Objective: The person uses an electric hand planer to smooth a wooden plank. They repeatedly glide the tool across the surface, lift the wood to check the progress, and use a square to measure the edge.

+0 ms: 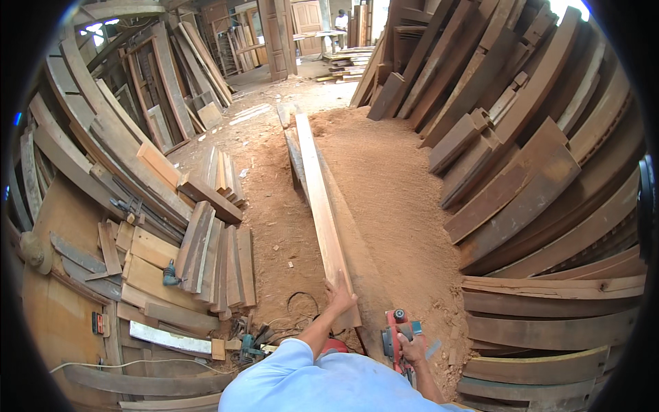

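Observation:
A long pale plank runs away from me on a dark, sawdust-covered support beam. My left hand grips the plank at its near end, fingers over its top. To the right, beside the beam, my right hand is closed on the handle of a red and grey electric planer. Below the plank, cables and power tools lie partly hidden by my body.
Boards lean densely along the right and left. Short offcuts and a teal drill sit at left. Sawdust covers the floor. Beyond stand door panels, stacked timber and a distant person.

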The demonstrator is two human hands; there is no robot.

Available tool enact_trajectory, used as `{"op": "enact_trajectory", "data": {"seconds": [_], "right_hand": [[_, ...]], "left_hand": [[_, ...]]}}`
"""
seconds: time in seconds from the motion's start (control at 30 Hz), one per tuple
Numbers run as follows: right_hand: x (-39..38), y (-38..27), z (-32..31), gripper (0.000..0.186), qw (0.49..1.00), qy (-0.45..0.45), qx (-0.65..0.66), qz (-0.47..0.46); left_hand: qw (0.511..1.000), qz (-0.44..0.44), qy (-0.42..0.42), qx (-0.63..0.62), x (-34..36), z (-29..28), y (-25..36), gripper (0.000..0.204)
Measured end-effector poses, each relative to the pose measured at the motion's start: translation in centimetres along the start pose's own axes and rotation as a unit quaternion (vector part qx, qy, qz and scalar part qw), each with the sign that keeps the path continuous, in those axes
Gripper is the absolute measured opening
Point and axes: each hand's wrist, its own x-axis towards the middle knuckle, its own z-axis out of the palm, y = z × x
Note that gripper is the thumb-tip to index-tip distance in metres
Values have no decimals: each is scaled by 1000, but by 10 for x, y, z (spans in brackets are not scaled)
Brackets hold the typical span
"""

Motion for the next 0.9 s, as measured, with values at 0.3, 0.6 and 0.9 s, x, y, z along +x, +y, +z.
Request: {"op": "enact_trajectory", "data": {"seconds": [0.3, 0.6, 0.9], "right_hand": [[43, 40, 4, 33, 995, -64, 0, 80], [79, -26, -18, 57, 897, -61, -438, 21], [-10, -328, 23, 49, 907, -126, -15, -401]], "left_hand": [[997, 16, -9, 74, -4, -25, -37, 112], [995, 30, 25, 94, -11, -19, -25, 112], [995, 22, 58, 82, -6, -10, -30, 108]]}}
